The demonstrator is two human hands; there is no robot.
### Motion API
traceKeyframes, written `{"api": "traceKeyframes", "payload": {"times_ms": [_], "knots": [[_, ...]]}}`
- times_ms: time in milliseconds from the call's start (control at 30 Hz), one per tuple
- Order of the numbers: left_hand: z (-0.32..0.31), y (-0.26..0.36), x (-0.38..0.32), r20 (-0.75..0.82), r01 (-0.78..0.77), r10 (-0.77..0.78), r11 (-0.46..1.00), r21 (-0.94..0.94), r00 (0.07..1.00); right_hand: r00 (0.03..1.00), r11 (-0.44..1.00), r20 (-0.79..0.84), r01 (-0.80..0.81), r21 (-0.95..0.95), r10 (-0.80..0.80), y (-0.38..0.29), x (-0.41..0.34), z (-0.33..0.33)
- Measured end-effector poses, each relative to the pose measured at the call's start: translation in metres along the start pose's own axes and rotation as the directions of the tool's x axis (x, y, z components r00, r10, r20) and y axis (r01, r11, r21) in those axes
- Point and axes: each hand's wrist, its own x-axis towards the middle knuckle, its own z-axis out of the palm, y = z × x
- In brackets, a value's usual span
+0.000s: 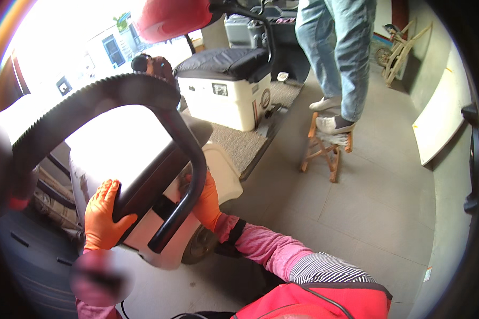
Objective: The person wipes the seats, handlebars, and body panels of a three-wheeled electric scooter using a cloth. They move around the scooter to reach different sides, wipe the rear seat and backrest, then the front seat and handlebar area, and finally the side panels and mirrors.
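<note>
My left hand (103,215), in an orange glove, lies against the rear edge of a padded vehicle seat (147,181), thumb spread from the fingers. Glare whitens the seat's top. My right hand (207,201), also gloved in orange, reaches low on the seat's right side, beside a pale body panel (223,171). A black tubular handrail (197,167) partly covers its fingers. Something dark and brownish is at those fingertips; I cannot tell whether it is held. Below sits a small wheel (199,244).
Ahead are a front seat (223,63) on a white base (219,99) and a carpeted footboard (243,147). Another person in jeans (343,52) stands on a small wooden folding stool (329,143). A white board (439,119) leans on the right wall. A large tyre (36,263) is at left.
</note>
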Motion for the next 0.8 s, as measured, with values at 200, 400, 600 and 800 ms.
{"api": "traceKeyframes", "payload": {"times_ms": [200,400,600,800], "knots": [[-0.001,-0.001,-0.002,0.001,0.049,-0.049,0.998,-0.037,0.999,0.847,0.664,-0.017,0.404,-0.629,-0.531,-0.012,0.059,-0.038],[-0.001,0.003,-0.002,0.001,0.061,-0.061,0.998,-0.027,0.998,0.931,0.599,0.003,0.238,-0.765,-0.365,-0.009,0.023,0.009],[-0.001,0.004,-0.002,-0.033,0.05,-0.051,0.998,-0.032,0.998,0.87,-0.146,0.493,0.489,-0.86,0.011,0.014,-0.029,0.013],[0.002,-0.002,-0.002,-0.015,-0.024,0.024,0.998,-0.054,1.0,0.936,0.849,0.195,-0.16,-0.503,0.292,-0.01,0.0,-0.055]]}}
